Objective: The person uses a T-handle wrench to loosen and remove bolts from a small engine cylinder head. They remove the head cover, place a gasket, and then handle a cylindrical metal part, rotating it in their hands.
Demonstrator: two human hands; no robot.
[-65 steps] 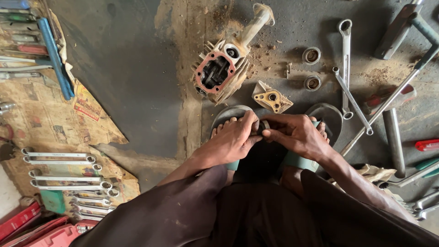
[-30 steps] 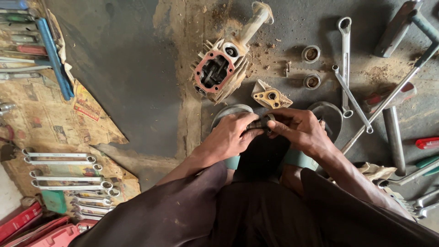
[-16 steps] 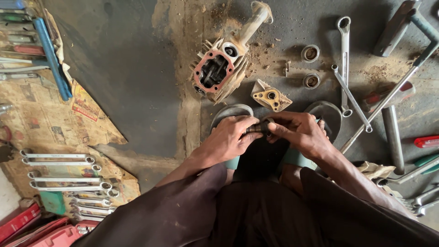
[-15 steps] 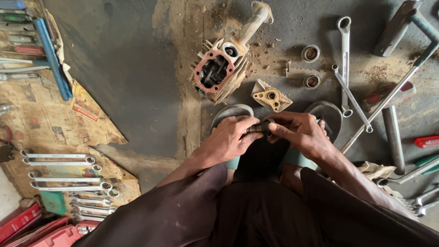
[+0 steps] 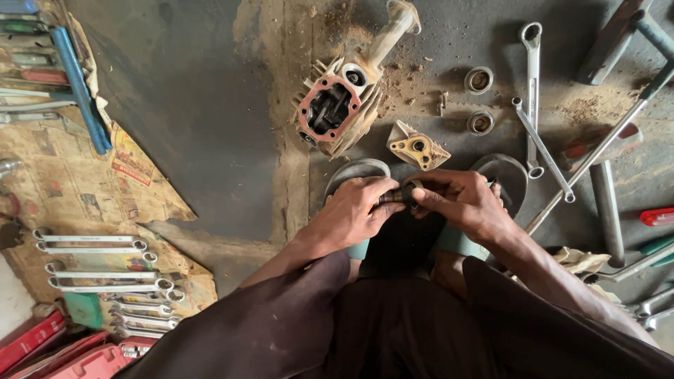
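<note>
My left hand (image 5: 358, 210) and my right hand (image 5: 460, 200) meet in front of me, both closed on a small dark cylindrical part (image 5: 399, 196) held between the fingertips. They hover above my feet in sandals (image 5: 358, 170). On the floor just beyond them lies a small triangular metal cover (image 5: 417, 147). Farther off lies a finned engine cylinder head (image 5: 337, 107) with a red gasket face.
Two metal rings (image 5: 479, 79) and spanners (image 5: 531, 84) lie at the right, with long bars (image 5: 604, 154) and screwdrivers (image 5: 656, 216). A row of spanners (image 5: 98, 263) lies on newspaper at the left. A blue-handled tool (image 5: 77, 88) is at the upper left, and red cases (image 5: 42, 347) at the lower left.
Both hands stay together on the small part. The fingers shift slightly around it, as if turning it. Nothing else has moved.
</note>
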